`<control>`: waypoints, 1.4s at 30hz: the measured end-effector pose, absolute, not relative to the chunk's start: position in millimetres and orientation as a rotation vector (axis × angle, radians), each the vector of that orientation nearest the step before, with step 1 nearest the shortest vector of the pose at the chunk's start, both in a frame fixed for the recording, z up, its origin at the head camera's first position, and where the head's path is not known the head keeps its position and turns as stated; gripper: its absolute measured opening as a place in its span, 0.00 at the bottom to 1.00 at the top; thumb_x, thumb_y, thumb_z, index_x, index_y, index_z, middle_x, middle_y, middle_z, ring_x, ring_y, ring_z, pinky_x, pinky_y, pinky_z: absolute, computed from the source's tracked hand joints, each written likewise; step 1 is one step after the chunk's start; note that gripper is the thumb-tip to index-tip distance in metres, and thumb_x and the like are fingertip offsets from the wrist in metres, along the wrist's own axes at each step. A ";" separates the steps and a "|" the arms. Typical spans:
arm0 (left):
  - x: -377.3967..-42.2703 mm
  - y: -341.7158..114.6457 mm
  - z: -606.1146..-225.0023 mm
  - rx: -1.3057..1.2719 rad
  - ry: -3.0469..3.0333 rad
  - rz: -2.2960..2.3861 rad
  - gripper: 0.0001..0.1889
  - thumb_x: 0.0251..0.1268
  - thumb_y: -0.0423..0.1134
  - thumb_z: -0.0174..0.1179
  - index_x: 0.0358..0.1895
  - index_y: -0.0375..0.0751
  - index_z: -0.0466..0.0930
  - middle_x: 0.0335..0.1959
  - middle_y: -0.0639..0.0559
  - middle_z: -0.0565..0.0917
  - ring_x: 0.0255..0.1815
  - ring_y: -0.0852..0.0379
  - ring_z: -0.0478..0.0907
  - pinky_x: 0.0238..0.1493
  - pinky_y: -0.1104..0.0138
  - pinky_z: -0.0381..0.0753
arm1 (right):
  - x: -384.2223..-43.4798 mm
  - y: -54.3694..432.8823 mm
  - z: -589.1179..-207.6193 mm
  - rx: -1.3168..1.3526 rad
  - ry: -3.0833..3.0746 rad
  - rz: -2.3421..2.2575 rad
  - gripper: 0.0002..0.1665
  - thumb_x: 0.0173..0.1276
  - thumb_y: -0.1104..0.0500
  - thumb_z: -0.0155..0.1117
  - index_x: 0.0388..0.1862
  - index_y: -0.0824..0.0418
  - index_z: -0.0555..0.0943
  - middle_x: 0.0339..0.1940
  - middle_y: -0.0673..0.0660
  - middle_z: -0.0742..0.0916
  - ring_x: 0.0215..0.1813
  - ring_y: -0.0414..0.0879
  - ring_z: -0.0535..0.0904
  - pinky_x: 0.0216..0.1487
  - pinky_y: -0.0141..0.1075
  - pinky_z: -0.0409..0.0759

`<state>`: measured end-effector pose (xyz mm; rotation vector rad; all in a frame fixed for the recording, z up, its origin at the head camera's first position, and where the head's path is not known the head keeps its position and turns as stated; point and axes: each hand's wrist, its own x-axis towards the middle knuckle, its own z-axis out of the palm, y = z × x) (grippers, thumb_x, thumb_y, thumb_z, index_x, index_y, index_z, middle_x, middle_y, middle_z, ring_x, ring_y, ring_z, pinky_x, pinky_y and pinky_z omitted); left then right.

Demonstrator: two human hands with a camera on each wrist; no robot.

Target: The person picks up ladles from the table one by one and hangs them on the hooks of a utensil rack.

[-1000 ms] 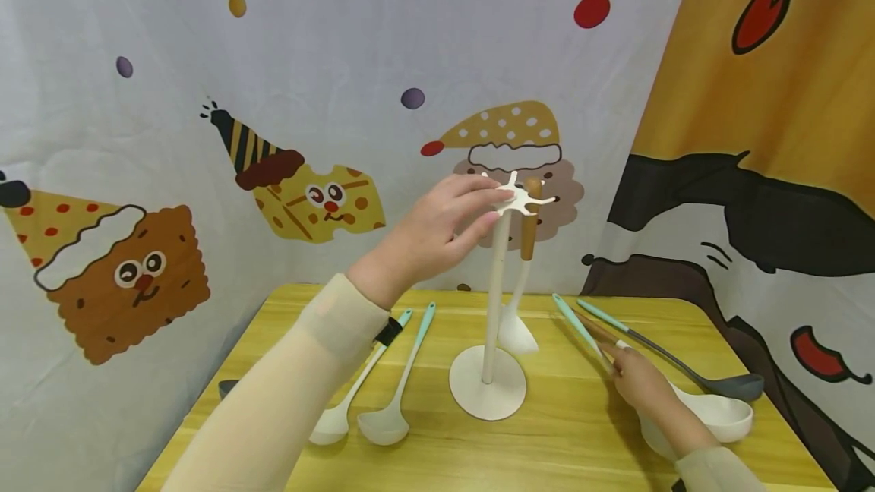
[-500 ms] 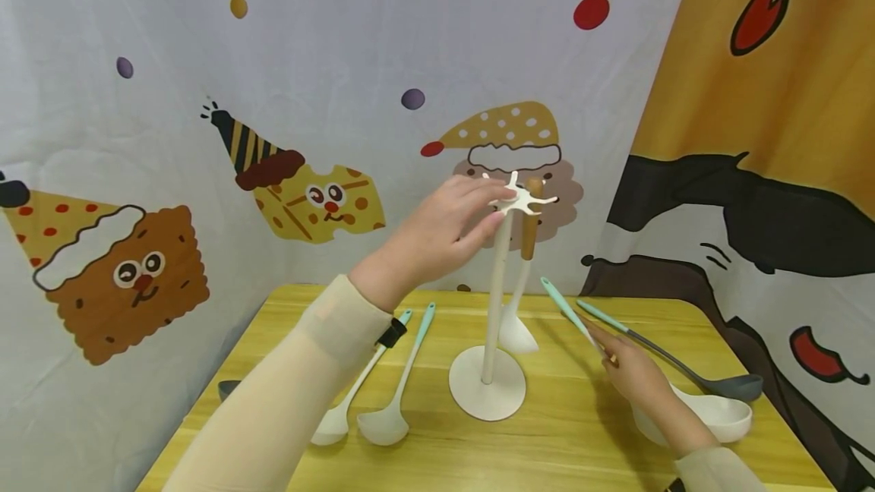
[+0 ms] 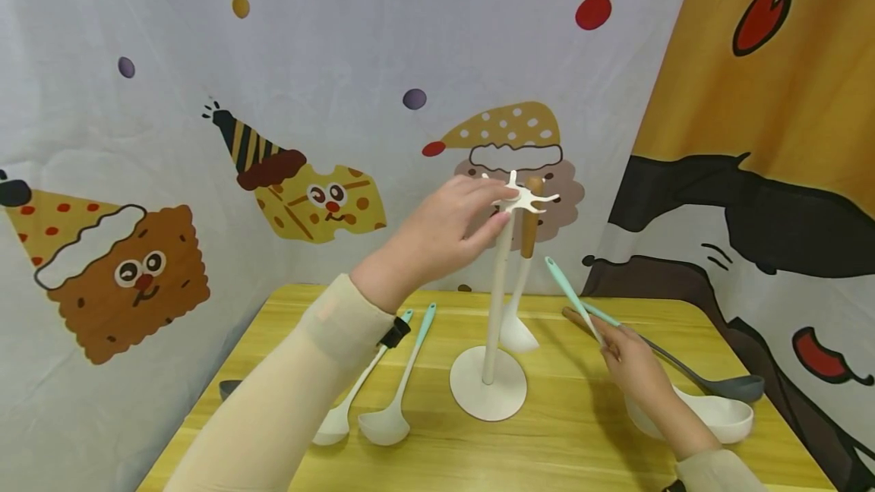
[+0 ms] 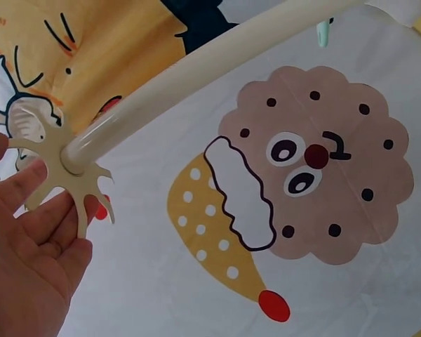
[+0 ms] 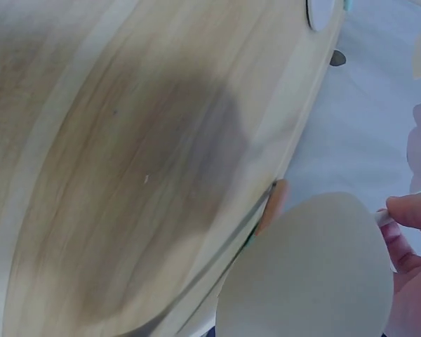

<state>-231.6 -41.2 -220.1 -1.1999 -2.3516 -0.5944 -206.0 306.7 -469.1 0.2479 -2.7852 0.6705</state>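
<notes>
My left hand (image 3: 440, 226) grips the pronged top of a cream utensil stand (image 3: 495, 302), thumb under it and fingers over. In the left wrist view, fingertips touch the stand's curved hooks (image 4: 63, 165). A white ladle with a wooden handle (image 3: 529, 234) hangs behind the pole. On the right, my right hand (image 3: 636, 370) pinches a ladle with a mint handle end (image 3: 563, 281), tilted up off the table. Its pale bowl (image 5: 305, 274) fills the lower right wrist view; in the head view the forearm partly hides it.
A white ladle (image 3: 724, 417) with a wooden handle and a dark grey ladle (image 3: 734, 387) lie at the right of the wooden table (image 3: 560, 446). Two mint-handled ladles, one pale (image 3: 385, 427) and one partly covered (image 3: 331, 428), lie left, near a grey piece (image 3: 229, 387).
My right hand has raised the mint-handled ladle off the table, its handle end rising and its bowl shifting left. My left hand stays on the stand's top, almost still.
</notes>
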 end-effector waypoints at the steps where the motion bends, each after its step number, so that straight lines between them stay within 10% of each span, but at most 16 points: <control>1: -231.4 -40.7 -219.7 -1.196 -2.353 -0.592 0.20 0.83 0.44 0.52 0.70 0.43 0.79 0.69 0.48 0.82 0.73 0.49 0.74 0.78 0.60 0.68 | -205.5 306.3 -468.3 0.245 -2.774 0.674 0.34 0.70 0.71 0.65 0.75 0.66 0.73 0.36 0.59 0.81 0.32 0.47 0.71 0.29 0.37 0.70; 16: -229.3 -37.8 -215.4 -1.156 -2.389 -0.625 0.18 0.81 0.44 0.55 0.66 0.44 0.81 0.65 0.51 0.84 0.68 0.51 0.77 0.71 0.60 0.76 | -198.8 291.2 -452.8 0.326 -2.509 0.793 0.36 0.67 0.76 0.69 0.73 0.61 0.77 0.42 0.59 0.84 0.39 0.54 0.85 0.28 0.30 0.79; 27: -228.1 -38.3 -211.4 -1.143 -2.428 -0.620 0.18 0.81 0.44 0.55 0.66 0.44 0.81 0.65 0.51 0.85 0.67 0.51 0.77 0.71 0.59 0.76 | -195.3 278.5 -444.7 0.365 -2.356 0.875 0.38 0.66 0.79 0.67 0.73 0.58 0.78 0.41 0.55 0.83 0.43 0.25 0.72 0.39 0.13 0.77; 42: -228.4 -37.9 -211.0 -1.139 -2.433 -0.612 0.18 0.81 0.45 0.55 0.65 0.44 0.81 0.65 0.51 0.85 0.68 0.51 0.77 0.71 0.59 0.76 | -196.5 264.5 -430.5 0.429 -2.169 0.981 0.42 0.61 0.84 0.66 0.74 0.62 0.76 0.43 0.60 0.81 0.48 0.21 0.72 0.48 0.08 0.73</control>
